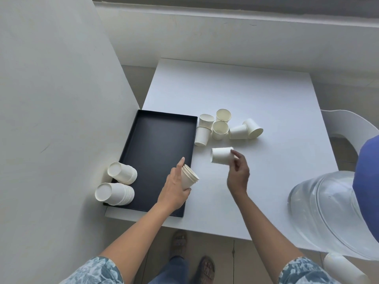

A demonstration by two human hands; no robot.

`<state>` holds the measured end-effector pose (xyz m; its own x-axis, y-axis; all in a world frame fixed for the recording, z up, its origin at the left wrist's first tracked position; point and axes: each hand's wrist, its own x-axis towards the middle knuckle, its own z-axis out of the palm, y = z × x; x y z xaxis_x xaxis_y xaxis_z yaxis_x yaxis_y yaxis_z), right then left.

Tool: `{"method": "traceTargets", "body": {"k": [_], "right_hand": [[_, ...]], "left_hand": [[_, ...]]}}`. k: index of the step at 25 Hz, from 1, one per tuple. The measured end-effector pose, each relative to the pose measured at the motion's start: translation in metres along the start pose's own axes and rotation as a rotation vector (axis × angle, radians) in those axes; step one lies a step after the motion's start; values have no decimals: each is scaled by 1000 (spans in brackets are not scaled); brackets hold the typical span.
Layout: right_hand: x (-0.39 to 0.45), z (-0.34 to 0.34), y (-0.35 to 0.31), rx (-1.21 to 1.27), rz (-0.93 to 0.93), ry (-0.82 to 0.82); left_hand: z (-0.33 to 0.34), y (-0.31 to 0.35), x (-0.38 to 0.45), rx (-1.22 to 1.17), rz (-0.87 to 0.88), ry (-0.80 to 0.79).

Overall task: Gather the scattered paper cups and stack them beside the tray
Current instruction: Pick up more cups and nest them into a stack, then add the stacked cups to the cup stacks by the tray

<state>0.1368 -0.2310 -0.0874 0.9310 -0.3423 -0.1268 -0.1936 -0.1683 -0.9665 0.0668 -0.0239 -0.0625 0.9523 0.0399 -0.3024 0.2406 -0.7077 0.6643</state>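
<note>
My left hand (pixel 174 191) grips a short stack of nested white paper cups (pixel 189 177) above the right rim of the black tray (pixel 155 144). My right hand (pixel 239 173) holds a single paper cup (pixel 221 156) on its side, in the air just right of the tray. Several loose cups (pixel 220 130) are scattered on the white table right of the tray's far corner, some upright, some lying down. Two upside-down stacks of cups (pixel 121 174) stand at the tray's near left corner, against the wall.
A white wall panel (pixel 51 119) rises directly left of the tray. A large clear water bottle (pixel 328 212) with a blue cap lies at the right, near a white chair (pixel 346 124). The table's near edge (pixel 205 230) is above my feet.
</note>
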Motion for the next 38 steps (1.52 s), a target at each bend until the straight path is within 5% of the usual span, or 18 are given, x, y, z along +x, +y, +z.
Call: {"method": "traceTargets", "body": {"k": [7, 15, 23, 31, 38], "right_hand": [[-56, 22, -9, -78, -276, -340], [-91, 32, -6, -92, -198, -543], [-106, 21, -2, -109, -93, -432], [-111, 16, -3, -121, -76, -377], [-116, 18, -3, -158, -72, -378]], "left_hand": [[3, 4, -9, 9, 11, 25], [-5, -1, -21, 124, 1, -24], [-83, -18, -11, 321, -29, -68], [-203, -33, 13, 1203, 54, -116], [-203, -48, 11, 1506, 89, -258]]}}
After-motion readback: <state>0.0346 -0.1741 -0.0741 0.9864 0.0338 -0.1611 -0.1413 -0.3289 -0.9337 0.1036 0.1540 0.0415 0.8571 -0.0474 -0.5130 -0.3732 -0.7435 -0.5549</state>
